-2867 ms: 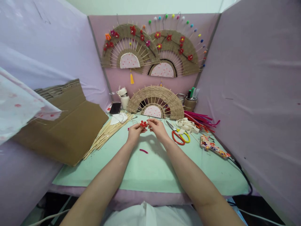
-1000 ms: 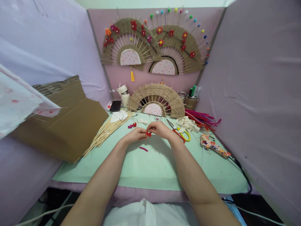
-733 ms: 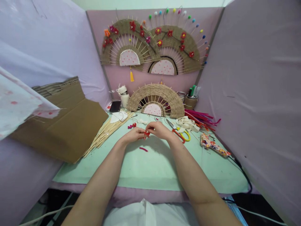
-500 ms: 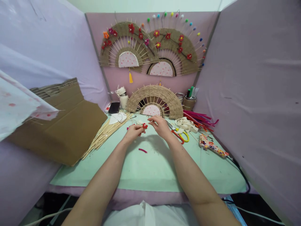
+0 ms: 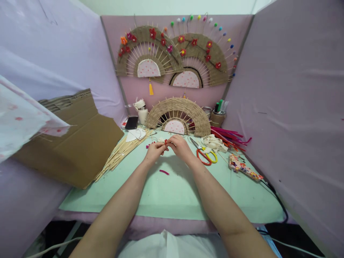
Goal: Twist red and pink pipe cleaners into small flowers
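Over the mint-green tabletop, my left hand (image 5: 155, 152) pinches a small red pipe-cleaner flower (image 5: 166, 142). The fingertips of my right hand (image 5: 179, 146) are closed at the flower's other side, so both hands meet there. Fingers cover most of the flower, and whether the right hand grips it or some thin strand at it is too small to make out. A short magenta pipe-cleaner piece (image 5: 164, 172) lies on the table nearer to me. Just beyond the left hand is another bit of magenta (image 5: 148, 146), partly hidden.
A woven half-round fan (image 5: 178, 104) stands behind my hands. To the right lie red-handled scissors (image 5: 203, 157), yellow-handled scissors (image 5: 214, 156), pink and red pipe cleaners (image 5: 228, 134) and a flower-patterned glue gun (image 5: 243, 168) with its cord. Thin sticks (image 5: 120, 152) and cardboard (image 5: 72, 143) are on the left.
My right hand has moved left and down, closing the gap to the red flower in my left hand. The view has shifted slightly.
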Demonstrator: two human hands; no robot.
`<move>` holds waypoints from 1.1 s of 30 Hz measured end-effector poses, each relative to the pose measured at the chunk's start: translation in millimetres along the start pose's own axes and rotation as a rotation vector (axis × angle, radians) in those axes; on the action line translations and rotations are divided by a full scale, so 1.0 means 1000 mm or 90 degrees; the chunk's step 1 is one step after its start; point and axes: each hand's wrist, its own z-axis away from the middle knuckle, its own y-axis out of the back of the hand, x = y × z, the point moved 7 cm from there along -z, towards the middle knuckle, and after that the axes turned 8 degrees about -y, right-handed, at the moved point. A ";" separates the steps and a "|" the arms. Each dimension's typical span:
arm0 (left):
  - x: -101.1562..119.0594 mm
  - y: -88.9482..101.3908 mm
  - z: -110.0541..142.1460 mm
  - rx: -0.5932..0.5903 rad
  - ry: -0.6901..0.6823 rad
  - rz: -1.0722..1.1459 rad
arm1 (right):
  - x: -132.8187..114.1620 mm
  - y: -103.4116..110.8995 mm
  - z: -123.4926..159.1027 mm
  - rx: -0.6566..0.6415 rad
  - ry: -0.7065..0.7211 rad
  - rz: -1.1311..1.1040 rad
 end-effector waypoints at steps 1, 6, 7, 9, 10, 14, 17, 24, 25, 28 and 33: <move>0.000 0.000 -0.001 0.002 -0.011 -0.004 | 0.000 0.000 0.000 -0.002 0.000 0.001; 0.000 0.001 -0.001 0.032 -0.045 -0.030 | 0.001 -0.003 0.000 -0.021 -0.015 0.000; 0.001 0.001 0.000 0.037 -0.048 -0.029 | 0.002 -0.004 0.000 -0.025 -0.020 -0.002; 0.003 0.000 0.000 0.044 -0.052 -0.017 | 0.004 -0.005 -0.001 -0.029 -0.030 -0.010; 0.003 0.000 0.000 0.049 -0.053 -0.007 | 0.005 -0.004 -0.001 -0.028 -0.034 -0.015; -0.004 0.005 -0.003 0.092 -0.044 0.061 | 0.004 0.002 -0.002 0.008 -0.040 -0.047; -0.012 0.012 -0.007 0.138 -0.042 0.119 | 0.002 0.012 -0.003 0.061 -0.044 -0.061; -0.008 0.013 -0.007 0.127 -0.069 0.144 | 0.007 0.020 -0.003 0.084 -0.140 -0.155; -0.005 0.013 -0.006 0.125 -0.083 0.126 | 0.011 0.019 -0.003 0.078 -0.183 -0.186; 0.003 0.014 -0.004 0.122 -0.150 0.052 | 0.021 0.009 -0.001 0.019 -0.297 -0.284; 0.008 0.010 -0.002 0.097 -0.233 -0.029 | 0.028 -0.002 0.005 -0.032 -0.397 -0.359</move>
